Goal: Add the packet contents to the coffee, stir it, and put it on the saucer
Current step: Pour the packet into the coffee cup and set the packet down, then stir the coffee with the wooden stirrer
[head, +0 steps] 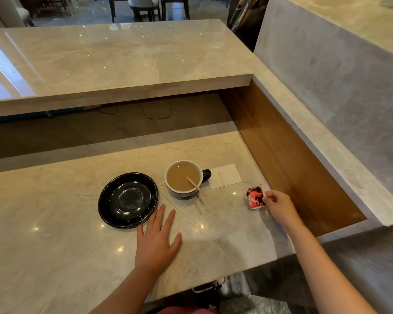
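A dark cup [183, 178] with a white inside holds light brown coffee and stands on the marble counter. A wooden stir stick [196, 186] leans in it, its end poking over the near rim. Left of the cup lies a black saucer [127, 200] with nothing on it. My left hand [157, 240] rests flat on the counter, fingers spread, just right of the saucer's near edge. My right hand [278, 205] pinches a red, black and white packet [255, 197] at its right edge, low over the counter to the right of the cup.
A white paper napkin [226, 176] lies behind the cup's handle. A wooden side panel [288, 159] walls the counter on the right. A raised marble shelf [114, 62] overhangs the back, with a cable beneath it.
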A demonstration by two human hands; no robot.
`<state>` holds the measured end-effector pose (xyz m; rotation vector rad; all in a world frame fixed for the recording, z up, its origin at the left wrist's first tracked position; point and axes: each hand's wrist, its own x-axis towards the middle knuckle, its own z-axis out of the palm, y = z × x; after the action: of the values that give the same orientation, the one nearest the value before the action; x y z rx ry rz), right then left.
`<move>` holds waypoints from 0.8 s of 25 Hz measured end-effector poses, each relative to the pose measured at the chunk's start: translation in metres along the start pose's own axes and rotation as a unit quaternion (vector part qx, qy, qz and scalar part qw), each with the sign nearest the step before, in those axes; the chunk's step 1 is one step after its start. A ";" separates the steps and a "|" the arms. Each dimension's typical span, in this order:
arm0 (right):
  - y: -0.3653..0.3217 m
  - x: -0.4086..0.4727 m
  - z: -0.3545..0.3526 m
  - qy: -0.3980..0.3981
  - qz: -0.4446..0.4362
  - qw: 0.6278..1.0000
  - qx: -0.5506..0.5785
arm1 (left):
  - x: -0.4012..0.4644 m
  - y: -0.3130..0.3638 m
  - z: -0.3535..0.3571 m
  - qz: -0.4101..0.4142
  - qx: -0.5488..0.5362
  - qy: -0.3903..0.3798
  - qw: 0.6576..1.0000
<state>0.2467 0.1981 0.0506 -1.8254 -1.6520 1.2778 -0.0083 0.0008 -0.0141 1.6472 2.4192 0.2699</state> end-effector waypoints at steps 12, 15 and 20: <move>0.012 -0.003 0.026 0.158 -0.080 0.965 -0.195 | 0.001 0.002 -0.001 -0.002 -0.009 0.001 1.000; 0.013 -0.007 0.029 0.175 -0.102 0.957 -0.206 | 0.000 0.002 -0.001 0.000 -0.007 0.004 1.000; 0.023 -0.019 0.035 0.175 -0.191 0.917 -0.304 | 0.000 0.002 -0.001 -0.002 -0.002 -0.005 1.000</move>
<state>0.2342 0.1644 0.0214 -1.7604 -2.1897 0.2543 -0.0071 0.0015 -0.0128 1.6375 2.4141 0.2642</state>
